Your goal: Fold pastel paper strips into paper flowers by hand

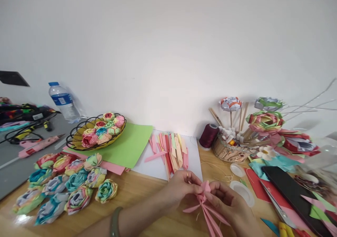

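Between my two hands is a bundle of folded pink paper strips [210, 218], gathered at the top, with its long ends spreading downward. My left hand [183, 186], a ring on one finger, pinches the gathered part from the left. From the right, my right hand [228, 202] grips the same spot with thumb and fingers. A thin thread hangs near the strips. Just beyond my hands, more folded paper strips [172, 149] in pink, red, peach and yellow lie on a white sheet [151, 160].
Several paper flowers [79, 198] cover the left of the table beside a yellow basket [75, 139] of more flowers. A glue gun [39, 147] and water bottle [63, 102] stand farther left. To the right are a thread spool [209, 136], scissors [277, 207] and a black phone [286, 191].
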The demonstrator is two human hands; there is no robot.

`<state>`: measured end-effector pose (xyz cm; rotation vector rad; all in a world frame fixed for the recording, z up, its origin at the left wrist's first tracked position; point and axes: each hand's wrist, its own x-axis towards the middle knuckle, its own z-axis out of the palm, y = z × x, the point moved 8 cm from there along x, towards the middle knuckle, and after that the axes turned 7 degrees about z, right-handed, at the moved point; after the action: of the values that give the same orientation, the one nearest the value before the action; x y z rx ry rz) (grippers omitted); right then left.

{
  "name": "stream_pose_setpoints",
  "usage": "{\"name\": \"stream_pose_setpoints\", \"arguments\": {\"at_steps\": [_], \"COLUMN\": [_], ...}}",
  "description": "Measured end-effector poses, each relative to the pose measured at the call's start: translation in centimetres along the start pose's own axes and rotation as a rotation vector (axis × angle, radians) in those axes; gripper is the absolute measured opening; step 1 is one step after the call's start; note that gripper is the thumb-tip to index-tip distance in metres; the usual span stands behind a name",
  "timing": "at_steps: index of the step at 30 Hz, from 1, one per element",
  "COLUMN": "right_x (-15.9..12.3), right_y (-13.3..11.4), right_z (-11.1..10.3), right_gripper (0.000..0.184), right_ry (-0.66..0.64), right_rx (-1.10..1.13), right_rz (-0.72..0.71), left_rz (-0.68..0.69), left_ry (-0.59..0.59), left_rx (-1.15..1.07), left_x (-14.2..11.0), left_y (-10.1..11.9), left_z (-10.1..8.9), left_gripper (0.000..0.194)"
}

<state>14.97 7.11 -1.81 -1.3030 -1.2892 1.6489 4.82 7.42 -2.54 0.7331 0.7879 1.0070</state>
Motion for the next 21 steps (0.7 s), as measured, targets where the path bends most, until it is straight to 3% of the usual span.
{"name": "stream_pose_setpoints", "arguments": {"at_steps": [7,10,17,21], "right_x": [0.0,0.0,-0.4,-0.5], "right_y": [0.6,1.0,0.3,0.3], "right_z": [0.5,0.5,0.4,0.5], "right_gripper": [0.033,0.031,0.033,0.032], "right_ry": [-0.063,-0.044,0.035,0.016], "right_rx": [0.047,0.023,-0.054,-0.036], "right_rz": [0.072,0.081,0.088,0.095], "left_rz": [-0.031,-0.043,0.081,0.054], "left_ry": [0.028,0.013,0.021,0.002], "left_rx": [0.032,0.087,0.192,0.198], "left_x": [0.0,0.1,0.6,0.5], "left_y": [-0.4,-0.5,0.0,-0.2], "left_z": [-0.5,-0.8,-1.7,-1.7], "left_gripper": [0.022,0.022,0.022,0.024]}}
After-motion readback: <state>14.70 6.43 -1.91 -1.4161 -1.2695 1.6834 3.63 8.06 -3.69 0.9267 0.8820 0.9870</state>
